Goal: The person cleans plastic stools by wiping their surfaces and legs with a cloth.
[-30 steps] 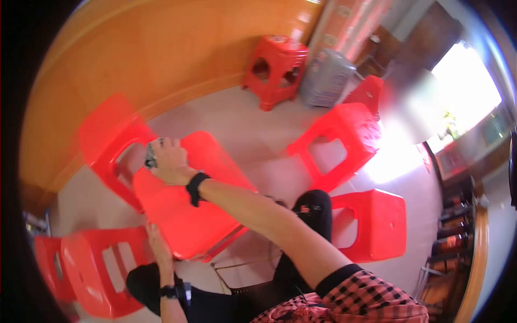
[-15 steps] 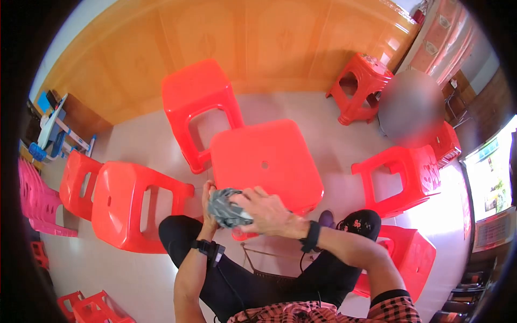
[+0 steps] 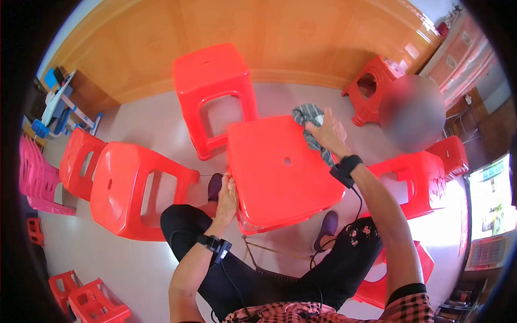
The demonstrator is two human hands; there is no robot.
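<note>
Directly ahead of me stands a red plastic stool (image 3: 269,183) with a small hole in its square seat. My right hand (image 3: 329,133) presses a crumpled grey striped cloth (image 3: 309,114) against the seat's far right corner; part of the cloth hangs below the fingers. Down at the near left side, my left hand (image 3: 228,199) grips the stool's edge, with some of its fingers hidden against the side. Both wrists wear black bands with cables.
Another red stool (image 3: 212,70) stands just behind this one, and a red stool (image 3: 121,183) is to the left. More red stools (image 3: 414,180) stand on the right. Pink chairs (image 3: 37,172) are stacked far left. A wood-panelled wall (image 3: 301,43) closes the back.
My right hand has carried the cloth from near my left hand to the seat's far right corner. The left hand has let go of the cloth and taken hold of the stool's side.
</note>
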